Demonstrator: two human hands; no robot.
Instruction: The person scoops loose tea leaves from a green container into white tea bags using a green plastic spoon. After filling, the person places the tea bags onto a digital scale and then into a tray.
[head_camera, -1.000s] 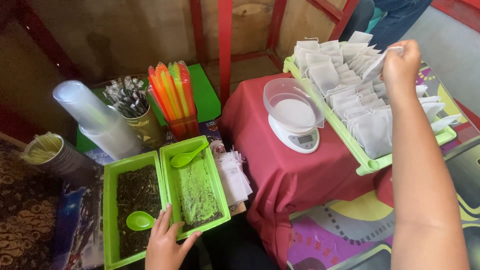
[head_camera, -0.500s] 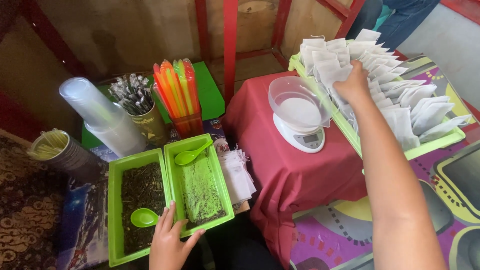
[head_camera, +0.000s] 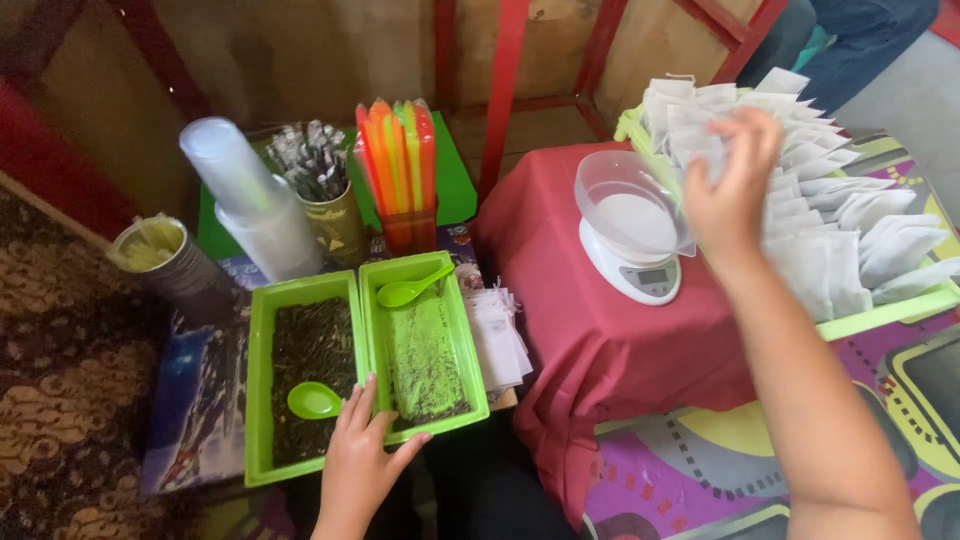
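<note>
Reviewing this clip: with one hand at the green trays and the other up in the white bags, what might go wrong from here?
1. The right hand reaches among loosely stacked white bags just past the clear bowl on the scale; the forearm may well knock the bowl off.
2. The left hand presses the near rim of the green trays, which sit at the surface's edge; they might tip and spill the dark loose contents.
</note>
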